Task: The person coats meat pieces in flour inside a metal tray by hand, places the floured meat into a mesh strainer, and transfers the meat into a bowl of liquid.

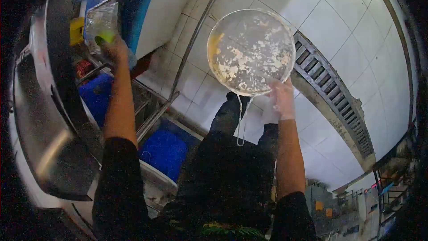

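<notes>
White floor tiles point(352, 4) spread across the upper part of the view from 12 to 3 o'clock, crossed at 3 o'clock by a slotted drain grate point(327, 73). At 1 o'clock, above the tiles, is a round sieve point(249, 40), its mesh dotted with pale crumbs and flakes point(240, 60); a yellow patch shows at the 9 o'clock side of its disc, and whether it lies on the mesh or behind it I cannot tell. A wire handle loop point(241, 140) extends from the sieve's 6 o'clock edge. The right hand point(283, 98) is closed on the rim at the sieve's 5 o'clock. At 10 o'clock the left hand point(116, 50), blurred, is by a bright green item point(105, 36), over a tray with a clear, shiny covering point(101, 18); how far its fingers are closed, and whether they have hold of anything, I cannot tell. Just beside the tray is a yellow object point(76, 31). Blue plastic point(165, 151) lies between 7 and 8 o'clock. At 6 o'clock a green-and-yellow print point(232, 230) marks the dark clothing, too blurred to read. Small orange squares point(319, 205) show between 4 and 5 o'clock, any lettering too small to tell.
</notes>
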{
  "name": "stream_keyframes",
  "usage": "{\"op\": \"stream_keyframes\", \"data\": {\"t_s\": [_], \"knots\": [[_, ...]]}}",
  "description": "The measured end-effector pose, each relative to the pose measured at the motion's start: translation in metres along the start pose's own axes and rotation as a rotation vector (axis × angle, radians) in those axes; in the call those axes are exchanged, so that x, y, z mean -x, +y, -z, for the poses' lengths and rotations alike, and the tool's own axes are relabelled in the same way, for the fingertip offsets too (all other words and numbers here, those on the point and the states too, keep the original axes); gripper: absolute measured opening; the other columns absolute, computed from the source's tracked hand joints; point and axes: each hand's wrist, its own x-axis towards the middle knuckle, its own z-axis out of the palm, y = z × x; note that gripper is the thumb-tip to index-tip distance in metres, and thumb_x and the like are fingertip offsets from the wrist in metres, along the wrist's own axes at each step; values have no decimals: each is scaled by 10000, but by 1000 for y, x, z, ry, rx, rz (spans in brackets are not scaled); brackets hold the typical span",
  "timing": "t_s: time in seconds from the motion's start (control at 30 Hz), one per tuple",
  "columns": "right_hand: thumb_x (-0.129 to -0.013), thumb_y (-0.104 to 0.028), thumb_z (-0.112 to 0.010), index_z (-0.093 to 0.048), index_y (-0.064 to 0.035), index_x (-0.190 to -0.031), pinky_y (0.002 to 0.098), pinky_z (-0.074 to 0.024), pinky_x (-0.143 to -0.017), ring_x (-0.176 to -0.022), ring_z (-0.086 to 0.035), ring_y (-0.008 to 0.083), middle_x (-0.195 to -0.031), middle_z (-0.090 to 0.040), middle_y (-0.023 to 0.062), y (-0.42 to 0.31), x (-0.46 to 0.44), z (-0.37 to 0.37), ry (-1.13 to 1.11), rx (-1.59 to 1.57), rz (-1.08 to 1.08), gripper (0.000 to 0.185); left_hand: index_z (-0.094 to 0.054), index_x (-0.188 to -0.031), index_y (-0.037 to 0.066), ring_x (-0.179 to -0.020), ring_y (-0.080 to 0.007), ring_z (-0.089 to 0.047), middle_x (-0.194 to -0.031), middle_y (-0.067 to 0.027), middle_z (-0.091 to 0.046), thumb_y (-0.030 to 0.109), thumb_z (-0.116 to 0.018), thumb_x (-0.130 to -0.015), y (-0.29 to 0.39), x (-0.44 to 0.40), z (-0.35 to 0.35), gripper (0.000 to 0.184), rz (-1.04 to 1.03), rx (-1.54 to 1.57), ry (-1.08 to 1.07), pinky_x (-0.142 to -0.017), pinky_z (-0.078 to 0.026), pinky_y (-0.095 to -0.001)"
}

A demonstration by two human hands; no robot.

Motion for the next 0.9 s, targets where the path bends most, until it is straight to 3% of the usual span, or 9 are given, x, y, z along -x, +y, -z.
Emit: {"op": "stream_keyframes", "data": {"t_s": [0.17, 0.27, 0.33, 0.4, 0.47, 0.7, 0.8, 0.87, 0.9], "knots": [[-831, -177, -572, -573, 32, -1093, 318, -524, -745, -918, -602, 220, -1158, -534, 127, 62, 15, 38, 22, 467, 160, 335, -524, -1119, -51, -1032, -346, -537, -1143, -201, -554, 366, -624, -801, -64, -10, -59, 534, -101, -195, 26, -892, -403, -447], [-816, -189, -589, -455, 23, -1215, 337, -509, -758, -900, -595, 229, -1054, -584, 111, 11, 43, 25, 131, -107, -110, 472, -497, -1176, -58, -1136, -333, -490, -1224, -196, -516, 420, -627, -788, -59, -52, -59, 630, -211, -127, 114, -988, -348, -466], [-801, -197, -605, -358, -14, -1287, 311, -507, -704, -866, -597, 218, -995, -599, 94, -15, 64, 27, 123, -533, -170, 575, -435, -1241, -68, -1259, -343, -368, -1326, -207, -426, 484, -613, -773, 19, -26, 3, 745, -82, -417, -276, -1066, -259, -459], [-782, -224, -646, -400, -7, -1243, 288, -502, -701, -861, -594, 210, -988, -586, 87, -4, 81, 46, 63, -391, -219, 565, -381, -1282, -68, -1285, -368, -320, -1351, -231, -380, 496, -623, -755, -104, -37, -103, 809, -55, -337, 18, -1086, -232, -441], [-768, -192, -644, -412, -14, -1231, 281, -502, -681, -831, -597, 197, -968, -576, 86, 15, 85, 44, 146, -376, -255, 548, -341, -1307, -62, -1284, -382, -304, -1355, -249, -358, 458, -638, -753, -53, -5, -70, 816, -137, -420, 128, -1083, -228, -438], [-725, -135, -653, -451, -11, -1189, 303, -498, -600, -736, -602, 195, -900, -588, 80, 12, 59, 34, 198, -671, -285, 521, -455, -1209, 0, -1123, -369, -477, -1193, -217, -509, 258, -608, -805, 20, 142, -70, 503, -7, 286, -432, -964, -368, -433], [-736, -127, -652, -534, -1, -1112, 318, -507, -630, -752, -606, 204, -908, -604, 82, 22, 51, 52, 67, -241, -63, 414, -486, -1224, 49, -1111, -264, -504, -1210, -108, -518, 198, -414, -914, 71, 235, -88, 352, -192, 175, -1141, -940, -401, -417], [-747, -102, -624, -617, -7, -996, 316, -511, -631, -778, -614, 191, -876, -623, 79, -19, 55, 60, 147, -306, -138, 267, -517, -1200, 47, -1151, -250, -471, -1212, -137, -530, 311, -435, -932, 121, 280, 1, 385, -145, 863, -1318, -1020, -346, -395], [-747, -97, -621, -635, -8, -960, 309, -509, -622, -784, -617, 178, -857, -625, 74, -41, 51, 64, 41, 278, 283, 232, -510, -1209, 41, -1168, -255, -454, -1229, -138, -521, 343, -422, -937, 129, 304, 25, 416, -262, 961, -1387, -1035, -321, -397]]}}
